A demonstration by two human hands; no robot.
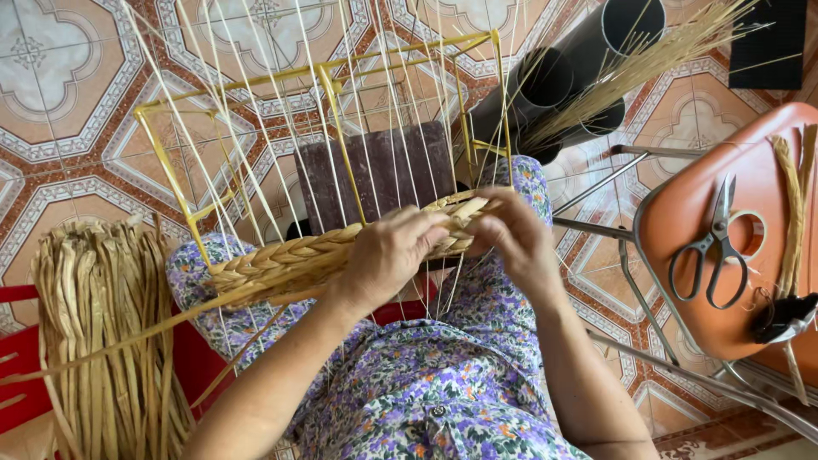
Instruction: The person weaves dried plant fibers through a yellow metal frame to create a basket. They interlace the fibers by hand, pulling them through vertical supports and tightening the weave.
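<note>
1. The person sits with a rectangular yellow wire frame (pixel 183 183) resting on the lap, pale thin upright reed strands (pixel 256 102) rising from it towards the far side.
2. A thick plaited band of tan straw (pixel 290 260) runs along the near edge of the frame, from the left knee across to the middle.
3. The left hand (pixel 388 255) lies palm down over the plaited band, wrist bent, fingers curled over its top and clasping it.
4. The right hand (pixel 511 234) comes in from the right, forearm angled up from the near edge, fingers bent inward and pinching the loose end of the plait where it meets the left hand's fingertips.
5. The two hands touch each other over the weave, just above the lap in the flowered purple dress (pixel 443 383).
6. Beyond the frame stands a dark brown wooden block (pixel 383 170), and behind it to the right black plastic tubes (pixel 562 77) holding a sheaf of thin dry straw stalks (pixel 648 60).
7. On the left, a tall bundle of flat dried tan fibre strips (pixel 102 341) leans on a red plastic stool (pixel 21 358).
8. On the right, an orange plastic chair seat (pixel 690 213) carries grey metal scissors (pixel 716 247) and a few straw strips (pixel 797 204), well apart from both hands.
</note>
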